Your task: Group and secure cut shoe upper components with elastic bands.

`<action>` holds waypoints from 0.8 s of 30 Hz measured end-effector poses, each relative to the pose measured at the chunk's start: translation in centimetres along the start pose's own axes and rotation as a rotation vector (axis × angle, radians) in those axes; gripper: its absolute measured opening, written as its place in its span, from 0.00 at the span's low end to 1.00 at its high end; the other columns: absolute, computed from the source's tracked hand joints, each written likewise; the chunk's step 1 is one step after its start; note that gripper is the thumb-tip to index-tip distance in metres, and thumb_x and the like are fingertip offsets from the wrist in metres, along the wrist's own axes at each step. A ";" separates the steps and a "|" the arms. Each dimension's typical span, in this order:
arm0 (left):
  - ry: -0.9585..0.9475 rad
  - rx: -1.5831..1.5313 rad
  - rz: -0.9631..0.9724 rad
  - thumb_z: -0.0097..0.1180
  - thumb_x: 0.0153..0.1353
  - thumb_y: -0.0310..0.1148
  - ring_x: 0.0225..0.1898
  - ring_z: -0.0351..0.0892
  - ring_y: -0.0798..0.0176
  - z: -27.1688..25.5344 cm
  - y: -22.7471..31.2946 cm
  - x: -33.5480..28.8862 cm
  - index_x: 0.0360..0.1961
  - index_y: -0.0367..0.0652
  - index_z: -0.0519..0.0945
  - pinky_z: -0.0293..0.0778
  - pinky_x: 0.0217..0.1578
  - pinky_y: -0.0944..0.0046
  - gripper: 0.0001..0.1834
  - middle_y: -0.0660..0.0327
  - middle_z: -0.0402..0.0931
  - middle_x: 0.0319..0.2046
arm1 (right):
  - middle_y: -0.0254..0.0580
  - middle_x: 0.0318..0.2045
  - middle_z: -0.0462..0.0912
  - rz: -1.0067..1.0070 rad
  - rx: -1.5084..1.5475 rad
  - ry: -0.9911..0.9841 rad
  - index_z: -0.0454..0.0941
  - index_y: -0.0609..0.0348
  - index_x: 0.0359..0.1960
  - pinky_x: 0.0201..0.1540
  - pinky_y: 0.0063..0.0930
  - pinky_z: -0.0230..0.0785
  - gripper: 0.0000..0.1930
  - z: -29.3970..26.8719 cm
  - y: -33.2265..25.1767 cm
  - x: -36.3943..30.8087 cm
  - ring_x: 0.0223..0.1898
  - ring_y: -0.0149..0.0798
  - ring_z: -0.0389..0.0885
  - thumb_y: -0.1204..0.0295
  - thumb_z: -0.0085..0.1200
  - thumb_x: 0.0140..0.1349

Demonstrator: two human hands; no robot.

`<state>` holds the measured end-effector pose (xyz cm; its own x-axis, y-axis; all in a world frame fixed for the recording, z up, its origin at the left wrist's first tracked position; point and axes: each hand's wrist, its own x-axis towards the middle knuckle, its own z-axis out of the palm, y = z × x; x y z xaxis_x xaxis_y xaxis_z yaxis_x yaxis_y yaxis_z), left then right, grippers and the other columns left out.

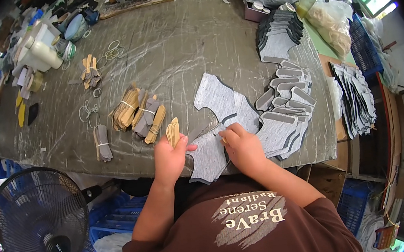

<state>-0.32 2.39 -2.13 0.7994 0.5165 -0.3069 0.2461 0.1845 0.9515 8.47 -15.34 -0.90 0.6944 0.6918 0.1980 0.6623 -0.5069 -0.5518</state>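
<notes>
My left hand is closed around a small fan of tan, rounded-end strips, held upright near the table's front edge. Beside its fingertips lies a grey strip. My right hand rests over the grey fabric cut piece, thumb and fingers pinched at its upper right edge; what they grip is hidden. Just beyond, a second curved grey piece overlaps another one. To the right of my right hand, several grey pieces with strips on them lie in an overlapping row.
Tied bundles of tan strips and grey strips lie left on the table. A stack of grey pieces stands far right. Loose rubber bands lie at left. A black fan stands by the table's left front.
</notes>
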 end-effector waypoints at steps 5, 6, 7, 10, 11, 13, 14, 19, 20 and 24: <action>-0.016 0.006 0.006 0.50 0.61 0.24 0.26 0.82 0.65 0.1 0.0 0.0 0.34 0.36 0.71 0.68 0.23 0.72 0.03 0.62 0.74 0.27 | 0.41 0.27 0.75 -0.045 -0.037 -0.014 0.77 0.57 0.29 0.28 0.37 0.71 0.04 1.1 0.8 1.7 0.26 0.48 0.77 0.74 0.57 0.51; -0.028 0.016 0.010 0.50 0.61 0.24 0.28 0.83 0.62 0.1 0.0 -0.1 0.34 0.35 0.71 0.70 0.25 0.71 0.03 0.62 0.73 0.28 | 0.41 0.27 0.75 -0.047 -0.036 -0.018 0.77 0.57 0.29 0.28 0.37 0.71 0.04 1.2 0.7 1.8 0.26 0.48 0.77 0.74 0.57 0.51; -0.025 0.015 0.009 0.50 0.61 0.24 0.28 0.83 0.62 0.1 0.0 -0.1 0.34 0.35 0.71 0.70 0.25 0.71 0.03 0.62 0.73 0.28 | 0.41 0.27 0.74 -0.057 -0.115 -0.043 0.76 0.56 0.29 0.28 0.36 0.71 0.04 1.2 0.6 2.0 0.26 0.47 0.77 0.74 0.56 0.51; -0.019 0.049 0.038 0.50 0.61 0.23 0.28 0.83 0.63 0.2 0.1 -0.2 0.34 0.35 0.71 0.71 0.26 0.70 0.03 0.61 0.74 0.28 | 0.41 0.28 0.73 -0.114 -0.281 -0.136 0.71 0.57 0.27 0.25 0.36 0.71 0.02 1.0 -0.4 2.4 0.24 0.44 0.78 0.75 0.51 0.51; -0.011 0.065 0.034 0.50 0.61 0.23 0.28 0.83 0.63 0.1 0.1 -0.2 0.34 0.34 0.71 0.71 0.26 0.70 0.03 0.62 0.74 0.27 | 0.42 0.29 0.72 -0.117 -0.354 -0.199 0.70 0.58 0.28 0.25 0.36 0.71 0.03 1.0 -0.7 2.6 0.23 0.44 0.78 0.76 0.50 0.50; -0.005 0.080 0.031 0.50 0.61 0.23 0.28 0.83 0.63 0.1 0.1 -0.2 0.34 0.34 0.71 0.71 0.26 0.70 0.03 0.62 0.74 0.27 | 0.43 0.29 0.72 -0.118 -0.430 -0.262 0.68 0.58 0.29 0.24 0.37 0.70 0.05 1.2 -0.7 2.5 0.22 0.44 0.78 0.77 0.49 0.50; 0.001 0.090 0.039 0.50 0.61 0.23 0.28 0.83 0.63 0.3 -0.1 -0.2 0.34 0.34 0.71 0.71 0.26 0.70 0.03 0.62 0.74 0.27 | 0.46 0.28 0.72 -0.067 -0.386 -0.229 0.67 0.60 0.29 0.23 0.40 0.70 0.05 1.6 -0.2 2.3 0.22 0.47 0.77 0.78 0.49 0.50; 0.023 0.118 0.052 0.50 0.61 0.24 0.28 0.83 0.64 0.5 -0.3 -0.2 0.34 0.35 0.72 0.70 0.25 0.71 0.03 0.63 0.74 0.26 | 0.56 0.27 0.73 0.111 -0.023 0.078 0.64 0.64 0.31 0.26 0.49 0.66 0.05 0.9 1.0 2.1 0.24 0.62 0.73 0.77 0.46 0.59; 0.009 0.111 0.032 0.50 0.61 0.24 0.28 0.83 0.64 0.2 -0.4 -0.1 0.33 0.36 0.72 0.68 0.24 0.72 0.02 0.63 0.74 0.26 | 0.56 0.27 0.73 0.112 -0.022 0.078 0.64 0.64 0.31 0.26 0.49 0.66 0.05 0.0 0.7 2.3 0.24 0.62 0.73 0.77 0.46 0.59; -0.009 -0.014 0.066 0.50 0.61 0.25 0.21 0.78 0.70 -0.2 -0.4 -0.3 0.33 0.38 0.72 0.61 0.17 0.74 0.02 0.62 0.74 0.23 | 0.58 0.24 0.73 0.049 0.088 0.119 0.64 0.65 0.30 0.28 0.48 0.66 0.06 -2.5 1.2 1.9 0.24 0.61 0.73 0.76 0.49 0.56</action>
<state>-0.72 2.30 -2.44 0.8184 0.5207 -0.2433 0.1849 0.1623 0.9693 11.25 -15.92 0.83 0.7572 0.5990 0.2604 0.6029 -0.4878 -0.6313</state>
